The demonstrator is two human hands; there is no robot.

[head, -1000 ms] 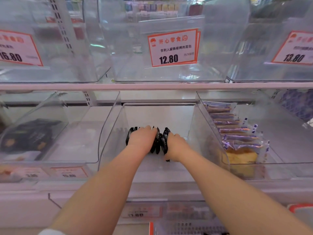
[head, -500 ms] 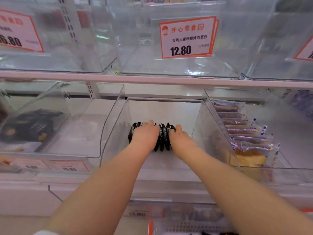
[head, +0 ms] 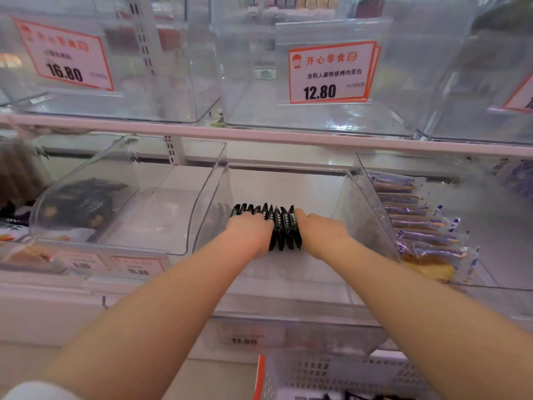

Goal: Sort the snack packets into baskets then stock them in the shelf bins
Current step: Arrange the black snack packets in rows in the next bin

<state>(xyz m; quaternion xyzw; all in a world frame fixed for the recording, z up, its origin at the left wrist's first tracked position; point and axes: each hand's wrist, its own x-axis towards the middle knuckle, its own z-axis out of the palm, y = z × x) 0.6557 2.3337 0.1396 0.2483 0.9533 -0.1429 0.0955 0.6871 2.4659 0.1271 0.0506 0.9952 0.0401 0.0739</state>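
Black snack packets (head: 278,226), a row standing on edge, sit on the floor of the middle clear bin (head: 288,180) on the lower shelf. Left hand (head: 249,232) lies over the left part of the row, fingers curled down over the packet tops. Right hand (head: 323,230) presses against the right end of the row, fingers bent round the last packet. Packets squeezed together between the two hands; serrated top edges show above the knuckles. Both forearms reach in over the bin's front lip. Bin to the right (head: 490,226) holds a stack of blue-and-clear wrapped cakes (head: 418,226) leaning against its near wall. Bin to the left (head: 144,197), dark packaging (head: 80,203) visible through its side, blurred. Upper shelf: clear bins with orange-bordered price tags, 12.80 (head: 331,72) directly above, 16.80 (head: 65,54) to the left. White perforated basket (head: 331,376) with an orange edge at bottom of view, below the shelf.
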